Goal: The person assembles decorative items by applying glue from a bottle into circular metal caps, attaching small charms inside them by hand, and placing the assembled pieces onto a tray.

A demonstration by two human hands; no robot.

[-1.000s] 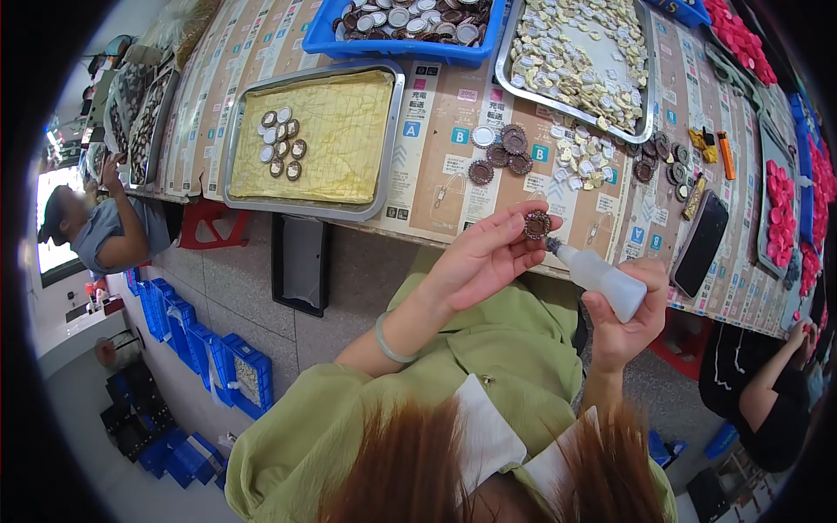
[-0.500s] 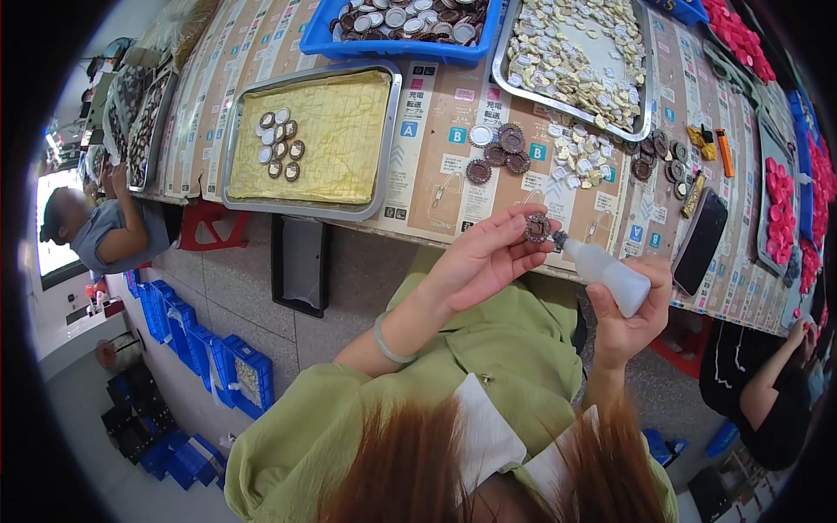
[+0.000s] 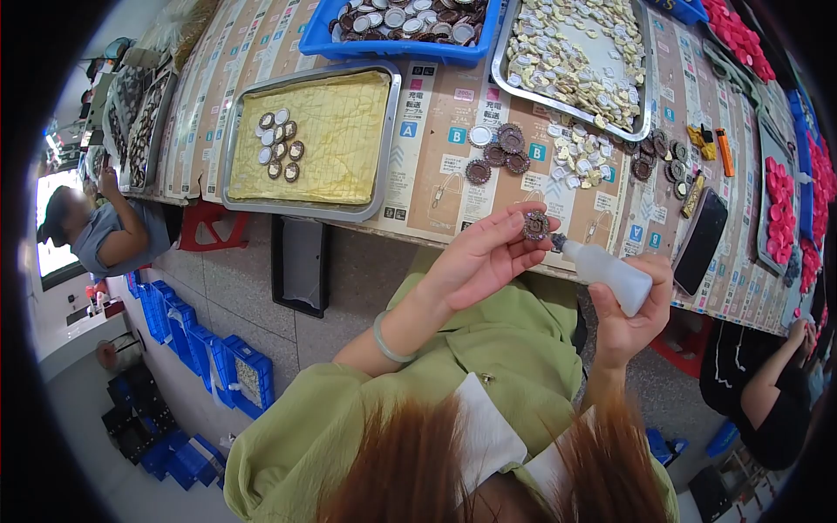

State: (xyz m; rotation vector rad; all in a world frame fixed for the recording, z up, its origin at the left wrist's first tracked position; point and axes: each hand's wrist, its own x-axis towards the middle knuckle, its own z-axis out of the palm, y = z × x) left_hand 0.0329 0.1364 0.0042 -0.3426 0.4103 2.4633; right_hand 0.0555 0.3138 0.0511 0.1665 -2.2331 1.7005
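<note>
Between the thumb and fingers of my left hand point(image 3: 488, 253) is a brown bottle cap point(image 3: 535, 226) with a crimped edge, its hollow side facing up. My right hand point(image 3: 634, 305) is wrapped round a white squeeze bottle point(image 3: 609, 273). The bottle is tilted, its dark tip close beside the cap; whether they touch I cannot tell. Just beyond my hands, several brown caps point(image 3: 495, 154) lie on the table next to a small pile of cream and white pieces point(image 3: 579, 157).
On the left stands a tray point(image 3: 389, 144) lined with yellow paper, holding several finished-looking caps. A blue bin point(image 3: 397, 50) of caps and a metal tray point(image 3: 495, 65) of small pieces are at the back. A phone point(image 3: 701, 241) and an orange cutter point(image 3: 725, 152) lie right. People sit at both sides.
The cap in my left hand has turned slightly, and the bottle has shifted very little. The person on the left has moved an arm.
</note>
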